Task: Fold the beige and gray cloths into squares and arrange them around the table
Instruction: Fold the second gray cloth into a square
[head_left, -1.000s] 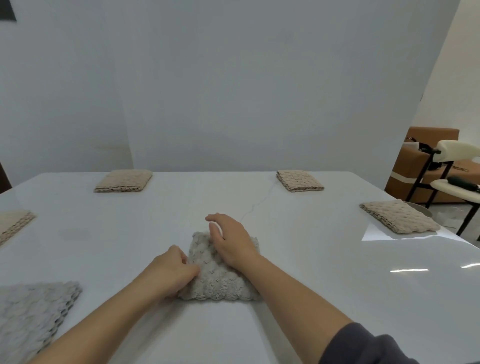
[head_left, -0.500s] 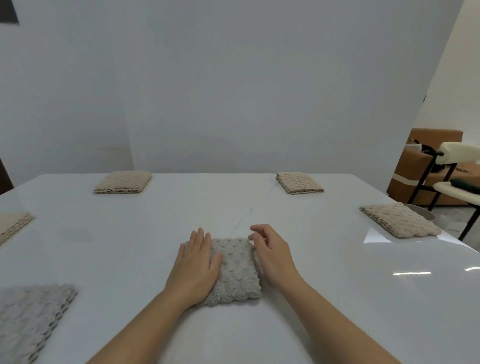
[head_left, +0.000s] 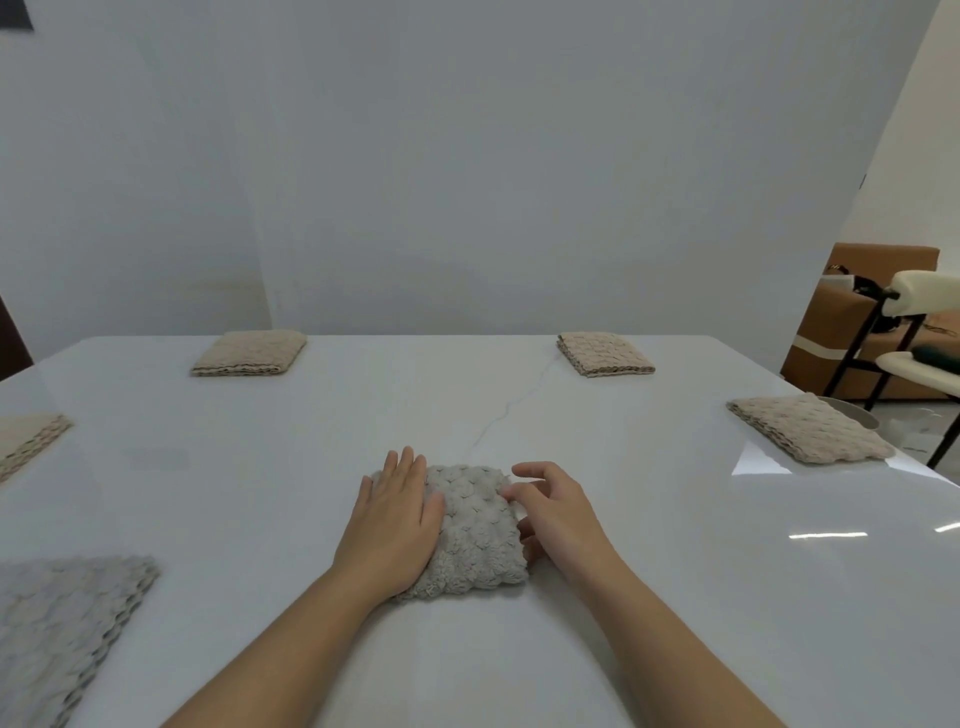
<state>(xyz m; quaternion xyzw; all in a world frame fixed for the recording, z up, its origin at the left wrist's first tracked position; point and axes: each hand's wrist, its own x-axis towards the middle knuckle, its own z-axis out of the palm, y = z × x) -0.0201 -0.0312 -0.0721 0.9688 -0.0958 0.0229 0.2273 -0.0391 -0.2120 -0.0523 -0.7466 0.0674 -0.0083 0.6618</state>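
Since a second ago the hands have uncrossed: the left hand (head_left: 395, 525) lies flat on the folded gray cloth (head_left: 475, 530) mid-way across the table (head_left: 675, 571), while the right hand (head_left: 558, 519) curls against, perhaps pinching, its right edge.

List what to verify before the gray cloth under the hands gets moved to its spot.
1. Gray cloth folded square: ok. It is compact and roughly square on the table.
2. Left hand control: ok. It lies flat on the cloth's left part.
3. Right hand grip: cannot tell. Curled fingers touch the right edge, but no pinch is visible.
4. Beige squares placed: ok for the far-left beige cloth, far-right beige cloth and right-edge beige cloth.
5. Left-edge beige cloth: cannot tell, cut off by the frame.
6. Second gray cloth squared: cannot tell, partly out of frame.
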